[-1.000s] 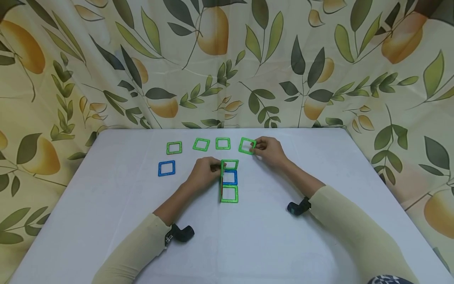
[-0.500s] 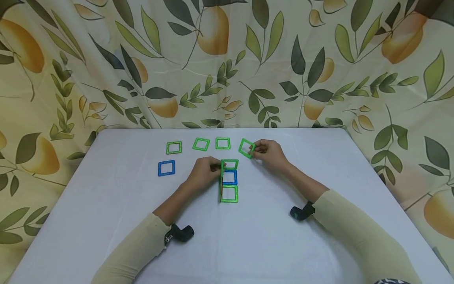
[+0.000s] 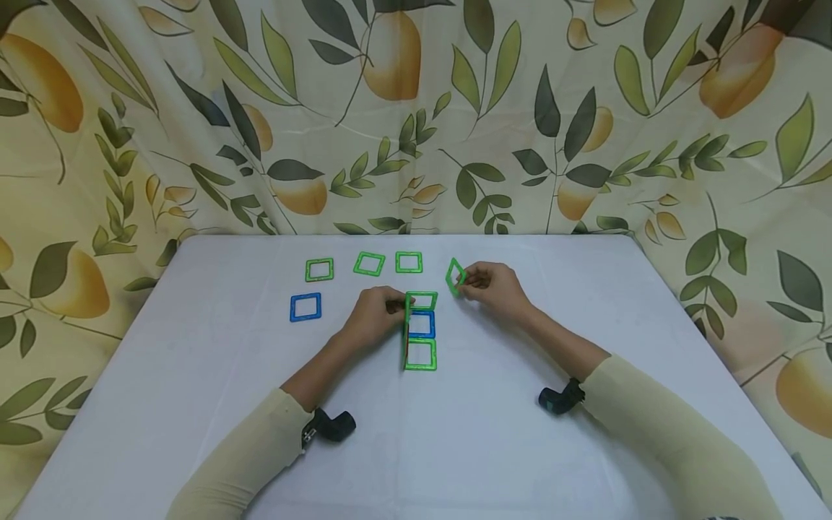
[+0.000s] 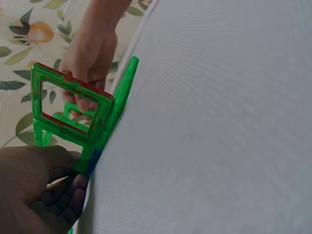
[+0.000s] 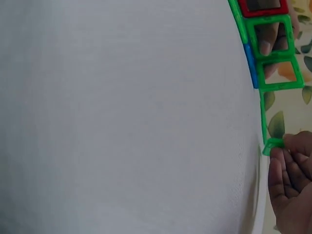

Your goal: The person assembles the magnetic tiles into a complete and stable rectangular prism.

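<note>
My left hand (image 3: pixel 373 318) pinches an upright green magnetic tile (image 4: pixel 73 129) at the far left side of a small build on the table. That build has a flat row of tiles, with a blue tile (image 3: pixel 432 325) between green ones and a green tile (image 3: pixel 421 367) nearest me. Upright square frames line its left side, and a red tile (image 5: pixel 265 13) shows among them in the right wrist view. Just beyond the row and to its right, my right hand (image 3: pixel 497 289) holds a loose green square tile (image 3: pixel 449 271) by one edge, tilted steeply.
Along the back of the white table (image 3: pixel 227 347) lie three green tiles: one at left (image 3: pixel 319 279), one slightly turned (image 3: pixel 369 274) and one nearer the middle (image 3: pixel 409 271). A blue tile (image 3: pixel 305 318) lies left of my left hand. Behind the table hangs a leaf-patterned curtain (image 3: pixel 416 144).
My right hand has drawn slightly toward me, turning the green tile from nearly face-on to a steep, narrow tilt. My left hand and the build have stayed put.
</note>
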Action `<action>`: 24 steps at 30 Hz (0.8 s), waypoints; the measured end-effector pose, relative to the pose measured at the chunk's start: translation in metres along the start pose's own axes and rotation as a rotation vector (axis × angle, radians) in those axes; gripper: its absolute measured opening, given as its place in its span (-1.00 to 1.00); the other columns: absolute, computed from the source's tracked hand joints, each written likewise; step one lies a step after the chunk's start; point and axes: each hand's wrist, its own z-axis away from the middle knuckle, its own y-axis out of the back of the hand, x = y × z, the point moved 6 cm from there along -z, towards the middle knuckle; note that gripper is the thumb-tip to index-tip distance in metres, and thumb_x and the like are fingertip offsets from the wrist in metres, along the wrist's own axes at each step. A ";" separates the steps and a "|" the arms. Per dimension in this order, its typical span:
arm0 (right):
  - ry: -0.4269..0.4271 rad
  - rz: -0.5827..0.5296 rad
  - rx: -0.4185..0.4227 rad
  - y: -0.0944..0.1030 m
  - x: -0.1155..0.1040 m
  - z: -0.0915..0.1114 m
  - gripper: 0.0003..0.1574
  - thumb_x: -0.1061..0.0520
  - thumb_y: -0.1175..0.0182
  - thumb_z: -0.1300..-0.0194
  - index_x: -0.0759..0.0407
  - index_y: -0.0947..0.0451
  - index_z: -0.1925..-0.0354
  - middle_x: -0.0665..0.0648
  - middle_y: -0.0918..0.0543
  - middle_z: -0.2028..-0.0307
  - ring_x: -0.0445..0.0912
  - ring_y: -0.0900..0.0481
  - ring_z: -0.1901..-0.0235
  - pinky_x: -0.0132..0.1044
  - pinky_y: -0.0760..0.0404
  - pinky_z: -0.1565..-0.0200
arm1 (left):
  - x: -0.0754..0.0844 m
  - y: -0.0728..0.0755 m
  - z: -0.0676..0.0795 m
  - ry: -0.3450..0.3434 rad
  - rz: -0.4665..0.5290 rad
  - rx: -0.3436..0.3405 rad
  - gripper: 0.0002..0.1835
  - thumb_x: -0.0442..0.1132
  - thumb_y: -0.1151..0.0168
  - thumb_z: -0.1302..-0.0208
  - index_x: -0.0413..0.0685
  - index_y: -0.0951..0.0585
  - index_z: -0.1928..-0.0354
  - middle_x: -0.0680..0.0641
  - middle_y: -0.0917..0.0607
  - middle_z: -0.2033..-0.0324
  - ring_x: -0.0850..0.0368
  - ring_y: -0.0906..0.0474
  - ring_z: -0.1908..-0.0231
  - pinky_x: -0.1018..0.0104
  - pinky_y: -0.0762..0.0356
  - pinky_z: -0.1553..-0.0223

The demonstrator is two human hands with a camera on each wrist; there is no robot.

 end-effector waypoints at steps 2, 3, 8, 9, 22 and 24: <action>0.003 0.008 0.004 0.000 -0.002 0.003 -0.79 0.35 -0.42 -0.31 0.41 -0.69 0.09 0.23 -0.78 0.22 -0.01 -0.72 0.22 -0.43 -0.65 0.20 | 0.000 0.000 0.000 -0.002 -0.001 0.001 -0.78 -0.41 -0.43 -0.35 -0.25 -0.79 -0.01 -0.10 -0.79 0.13 0.13 -0.66 0.21 0.32 -0.66 0.15; 0.007 0.013 0.005 0.000 -0.003 0.004 -0.79 0.35 -0.42 -0.31 0.42 -0.69 0.09 0.23 -0.78 0.23 -0.02 -0.72 0.23 -0.43 -0.64 0.20 | 0.000 0.000 -0.001 -0.002 -0.001 0.001 -0.78 -0.41 -0.43 -0.35 -0.25 -0.79 -0.01 -0.10 -0.79 0.13 0.13 -0.67 0.21 0.32 -0.65 0.15; 0.004 0.028 0.005 -0.001 -0.007 0.011 -0.81 0.33 -0.46 -0.28 0.36 -0.71 0.14 0.17 -0.77 0.27 -0.03 -0.70 0.26 -0.43 -0.63 0.23 | 0.001 0.000 -0.001 0.006 0.001 -0.004 -0.77 -0.40 -0.43 -0.35 -0.25 -0.78 -0.02 -0.11 -0.79 0.11 0.13 -0.68 0.19 0.32 -0.66 0.13; 0.004 0.030 0.002 -0.002 -0.008 0.013 -0.82 0.33 -0.46 -0.28 0.35 -0.71 0.15 0.16 -0.77 0.27 -0.03 -0.69 0.27 -0.42 -0.63 0.23 | 0.001 0.000 -0.001 0.008 0.003 -0.005 -0.77 -0.40 -0.43 -0.35 -0.24 -0.78 -0.02 -0.10 -0.79 0.11 0.13 -0.67 0.19 0.32 -0.66 0.13; 0.001 0.002 -0.004 -0.009 -0.018 0.032 -0.83 0.31 -0.49 -0.25 0.32 -0.73 0.18 0.12 -0.76 0.34 -0.05 -0.64 0.36 -0.40 -0.58 0.32 | 0.000 0.000 0.000 0.014 0.003 -0.007 -0.77 -0.40 -0.42 -0.36 -0.24 -0.78 -0.03 -0.11 -0.79 0.10 0.11 -0.67 0.16 0.28 -0.66 0.10; -0.003 -0.009 -0.007 -0.010 -0.017 0.035 -0.83 0.31 -0.49 -0.25 0.32 -0.73 0.19 0.11 -0.76 0.34 -0.06 -0.65 0.36 -0.40 -0.60 0.32 | 0.000 0.000 0.000 0.010 0.001 -0.005 -0.77 -0.40 -0.42 -0.36 -0.24 -0.78 -0.02 -0.10 -0.79 0.11 0.11 -0.67 0.17 0.28 -0.66 0.10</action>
